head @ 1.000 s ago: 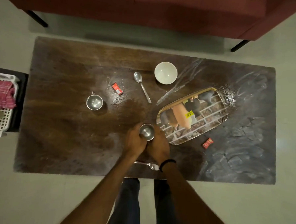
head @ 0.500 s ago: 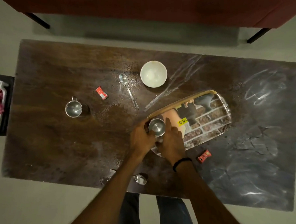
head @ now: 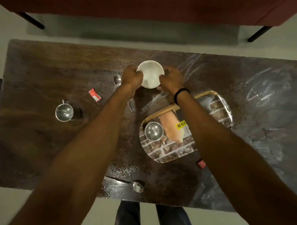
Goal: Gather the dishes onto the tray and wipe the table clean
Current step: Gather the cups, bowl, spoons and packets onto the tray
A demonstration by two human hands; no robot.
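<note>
Left hand [head: 132,77] and right hand [head: 171,78] gripped white bowl [head: 151,74] from opposite sides, fingers curled at rim, far side of tabletop [head: 39,80]; bowl lifted or resting, hard to tell. Steel cup [head: 153,131] stood upright on left end of tray [head: 161,112]. Second steel cup [head: 64,112] on tabletop, well left. Far spoon [head: 117,79] just beside left hand, near spoon [head: 137,187] at front edge. Red wrapper [head: 95,97] between second steel cup and white bowl

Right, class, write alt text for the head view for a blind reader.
Two hands grip a white bowl near the far side of a dusty dark table, left hand at its left rim, right hand at its right. One steel cup stands on the tray; a second cup, two spoons and two red packets sit on the table.
</note>
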